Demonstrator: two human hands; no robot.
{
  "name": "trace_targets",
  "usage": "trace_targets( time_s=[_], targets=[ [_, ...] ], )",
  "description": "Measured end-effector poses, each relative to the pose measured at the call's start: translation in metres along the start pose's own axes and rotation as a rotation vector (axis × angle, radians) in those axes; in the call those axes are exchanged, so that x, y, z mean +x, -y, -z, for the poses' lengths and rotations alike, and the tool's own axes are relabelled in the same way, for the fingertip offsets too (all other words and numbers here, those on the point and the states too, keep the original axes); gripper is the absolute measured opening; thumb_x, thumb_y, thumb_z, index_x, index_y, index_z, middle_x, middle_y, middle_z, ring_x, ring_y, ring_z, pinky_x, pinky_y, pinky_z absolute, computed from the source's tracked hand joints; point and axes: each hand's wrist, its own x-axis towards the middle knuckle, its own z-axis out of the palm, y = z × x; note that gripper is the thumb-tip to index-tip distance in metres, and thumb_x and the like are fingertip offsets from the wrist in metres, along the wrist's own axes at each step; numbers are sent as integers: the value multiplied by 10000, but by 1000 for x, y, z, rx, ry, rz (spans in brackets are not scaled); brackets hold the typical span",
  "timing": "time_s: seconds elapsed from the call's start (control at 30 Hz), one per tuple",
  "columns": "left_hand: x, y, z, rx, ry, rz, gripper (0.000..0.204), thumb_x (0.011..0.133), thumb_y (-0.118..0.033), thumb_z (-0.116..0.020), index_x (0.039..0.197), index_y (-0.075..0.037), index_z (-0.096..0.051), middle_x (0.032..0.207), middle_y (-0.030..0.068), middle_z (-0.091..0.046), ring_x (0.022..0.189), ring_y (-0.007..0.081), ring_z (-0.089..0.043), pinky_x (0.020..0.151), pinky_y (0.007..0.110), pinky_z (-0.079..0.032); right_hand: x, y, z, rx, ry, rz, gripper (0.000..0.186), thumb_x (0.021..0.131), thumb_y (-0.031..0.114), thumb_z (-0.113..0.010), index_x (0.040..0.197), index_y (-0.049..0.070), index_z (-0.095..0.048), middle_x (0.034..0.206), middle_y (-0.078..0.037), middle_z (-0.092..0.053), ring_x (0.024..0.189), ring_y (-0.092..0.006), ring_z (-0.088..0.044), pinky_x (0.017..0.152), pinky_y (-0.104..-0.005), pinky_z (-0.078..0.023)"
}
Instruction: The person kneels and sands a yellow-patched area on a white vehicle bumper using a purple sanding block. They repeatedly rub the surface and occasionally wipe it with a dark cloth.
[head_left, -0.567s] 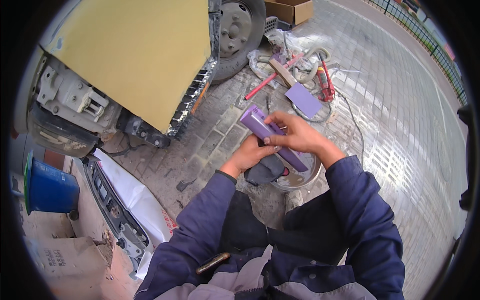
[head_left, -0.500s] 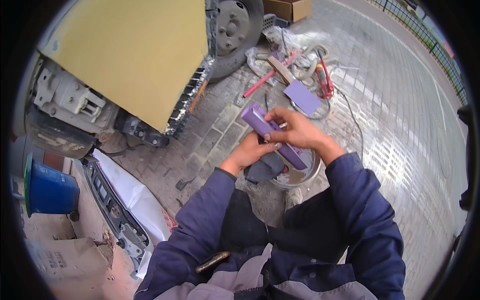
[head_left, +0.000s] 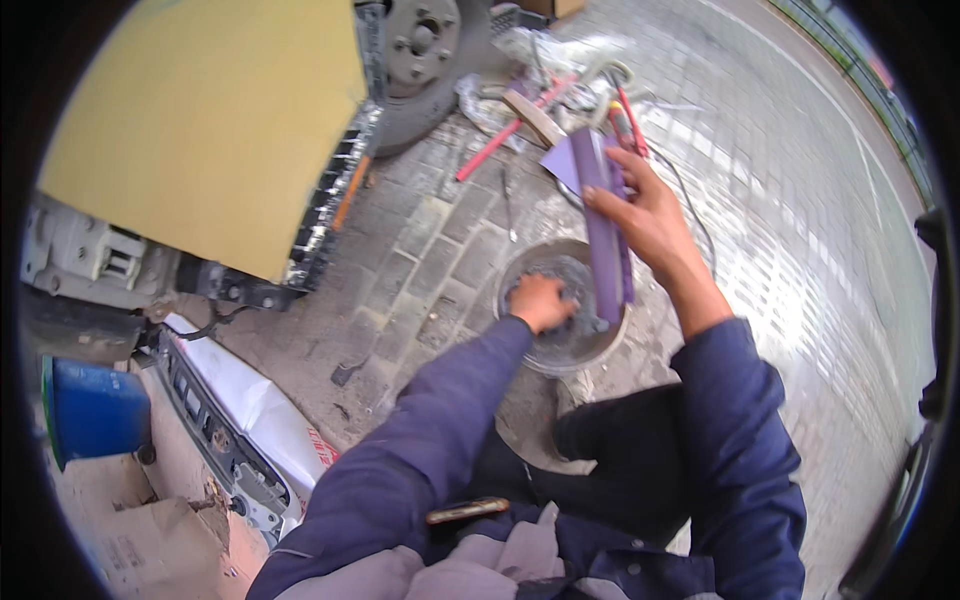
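My right hand grips a long purple sanding block, thumb on one side and fingers on the other. The block is held upright in the view, its lower end over the right part of a round bucket. Inside that bucket my left hand reaches down into greyish water. Its fingers are blurred and partly hidden, so what they hold, if anything, does not show. A flat purple sheet lies on the ground behind the block, partly covered by it.
A yellow panel of a vehicle and its wheel stand at the upper left. Beyond the bucket lie a red bar, a wooden piece, hoses and plastic wrap. A blue bin stands at left.
My left hand has let go of the sanding block and gone down into the bucket. The right hand has lifted the block up and right, turning it more upright. The dark cloth at the bucket's rim is gone from there.
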Motion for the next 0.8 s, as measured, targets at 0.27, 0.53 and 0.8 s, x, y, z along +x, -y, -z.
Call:
trace_targets(
  time_s=[0.27, 0.53, 0.8],
  targets=[
    [2, 2, -30, 242, 399, -129, 692, 823, -320, -874, 1467, -131, -704, 1362, 238, -737, 1314, 415, -713, 1110, 516, -576, -9, 11, 8, 67, 82, -193, 800, 979, 265, -854, 1679, 94, -505, 1254, -202, -757, 1020, -223, -757, 866, -367, -602],
    [-45, 7, 131, -8, 292, -354, 556, 762, -254, -873, 1257, -49, -723, 1191, 224, -779, 1161, 425, -744, 994, 523, -581, 10, -5, -10, 301, 76, -118, 677, 1079, 335, -768, 1681, 138, -530, 1114, -64, -723, 962, -120, -653, 858, -295, -511],
    [-229, -11, 507, 722, -447, -631, 530, 778, 22, -768, 1284, -124, -709, 1150, 111, -687, 1037, 374, -729, 873, 480, -596, 40, 30, -127, 148, 116, -2, 773, 1008, 531, -775, 1656, 170, -561, 1285, -248, -767, 1109, -318, -767, 993, -427, -600]
  ],
)
